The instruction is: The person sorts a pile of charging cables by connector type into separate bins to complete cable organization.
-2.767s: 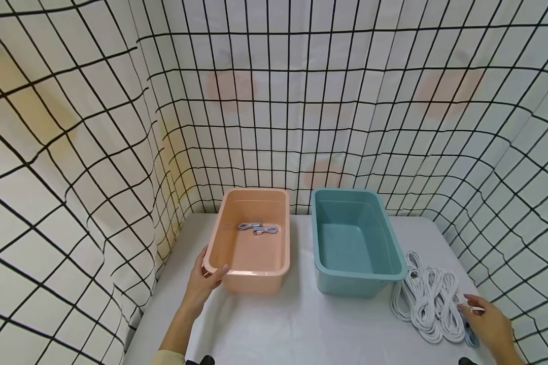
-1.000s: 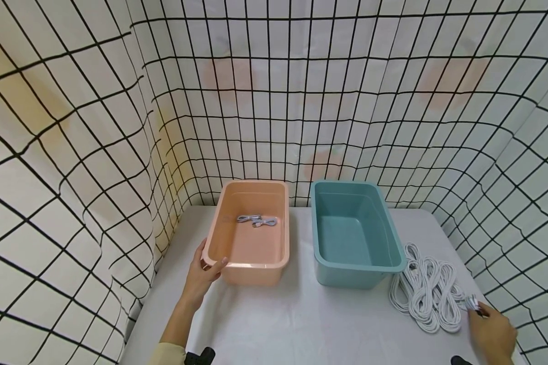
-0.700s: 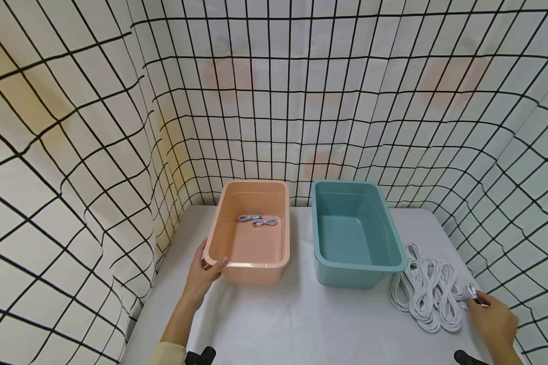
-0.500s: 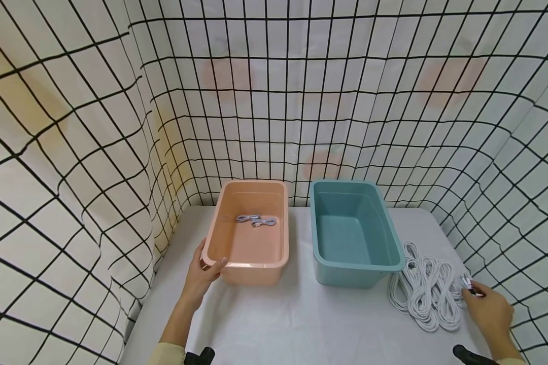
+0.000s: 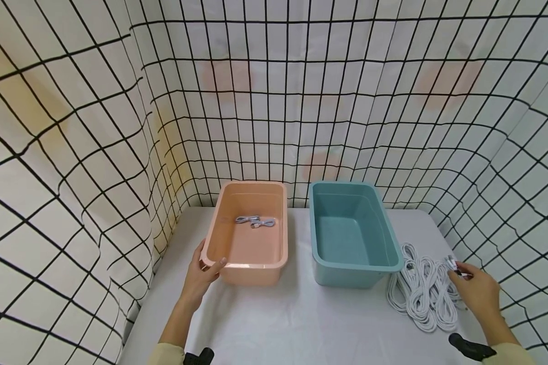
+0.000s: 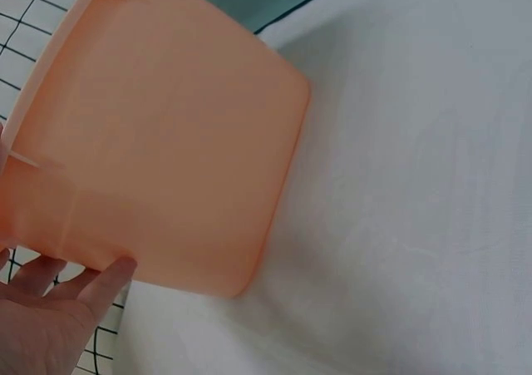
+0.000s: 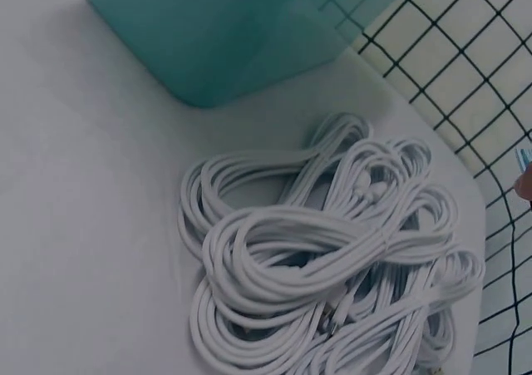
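My left hand (image 5: 196, 281) grips the front left corner of a peach plastic bin (image 5: 251, 275), its thumb over the rim and its fingers along the outer side. Two small tied white cables (image 5: 262, 223) lie on that bin's floor. On the far right, my right hand (image 5: 477, 291) pinches a small bundled cable (image 5: 451, 262) with pale ends, mostly hidden by the fingers. It is held above the right side of a heap of coiled white cables (image 7: 307, 250). Only a fingertip of the right hand shows at the right wrist view's edge.
A teal bin (image 5: 356, 276) stands between the peach bin and the cable heap, with nothing inside. All sit on a white-covered table (image 5: 329, 324). Black netting (image 5: 301, 111) over pale cloth encloses the back and both sides.
My right hand has picked up the small cable from beside the heap and moved it up and leftward over the heap's right side. The left hand keeps its grip on the peach bin.
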`<state>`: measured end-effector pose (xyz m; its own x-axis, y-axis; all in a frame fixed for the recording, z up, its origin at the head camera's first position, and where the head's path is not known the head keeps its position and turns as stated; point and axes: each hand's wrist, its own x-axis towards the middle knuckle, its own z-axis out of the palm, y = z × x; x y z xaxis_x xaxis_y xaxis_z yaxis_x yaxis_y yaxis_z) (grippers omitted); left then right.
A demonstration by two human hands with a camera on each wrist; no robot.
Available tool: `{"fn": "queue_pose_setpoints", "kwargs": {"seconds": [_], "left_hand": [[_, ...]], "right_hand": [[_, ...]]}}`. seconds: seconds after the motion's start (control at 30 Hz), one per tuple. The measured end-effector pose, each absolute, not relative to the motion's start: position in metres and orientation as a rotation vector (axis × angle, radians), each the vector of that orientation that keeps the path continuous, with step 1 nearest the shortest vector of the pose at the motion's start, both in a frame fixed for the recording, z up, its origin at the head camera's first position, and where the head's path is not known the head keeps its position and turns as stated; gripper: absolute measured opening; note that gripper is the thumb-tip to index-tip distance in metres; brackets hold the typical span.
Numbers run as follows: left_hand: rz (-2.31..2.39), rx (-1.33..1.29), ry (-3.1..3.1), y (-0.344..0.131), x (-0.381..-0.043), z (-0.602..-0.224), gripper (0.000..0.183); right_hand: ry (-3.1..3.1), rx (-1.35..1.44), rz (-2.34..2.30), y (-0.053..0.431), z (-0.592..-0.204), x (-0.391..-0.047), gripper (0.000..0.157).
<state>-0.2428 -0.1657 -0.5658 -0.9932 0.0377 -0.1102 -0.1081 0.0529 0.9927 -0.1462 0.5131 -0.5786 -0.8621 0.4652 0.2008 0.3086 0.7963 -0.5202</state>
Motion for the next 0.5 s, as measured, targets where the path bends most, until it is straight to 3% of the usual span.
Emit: {"fn": "queue_pose_setpoints", "kwargs": {"seconds": [0.5], "left_hand": [[2.067, -0.089, 2.242, -0.166, -0.243, -0.567, 0.098]], "right_hand": [[-2.613, -0.337, 0.753, 0.482, -0.549, -0.174, 0.044]]}}
